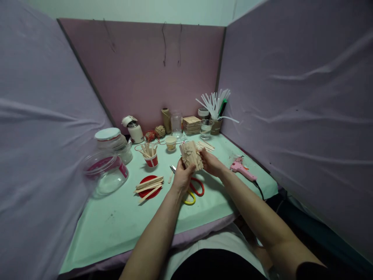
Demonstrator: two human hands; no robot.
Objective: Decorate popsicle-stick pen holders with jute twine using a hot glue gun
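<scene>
Both hands hold a wooden stick piece (190,154) with small raised bits on its face, lifted over the table. My left hand (183,177) grips its lower left side, and my right hand (210,162) has its fingers closed at the right edge. Beneath the hands lie scissors (197,187) with one red and one yellow handle, their middle partly hidden by my left hand. To the left, flat wooden sticks (149,186) rest across a red lid (147,193). Behind them, more sticks stand in a red and white cup (151,160).
A pink glue gun (243,171) with a cord lies at the right. Clear plastic jars (109,175) stand at the left. Along the back are a white jar (135,133), twine balls (160,131), a small cup (170,143), stacked wood (191,125) and white glue sticks (215,104).
</scene>
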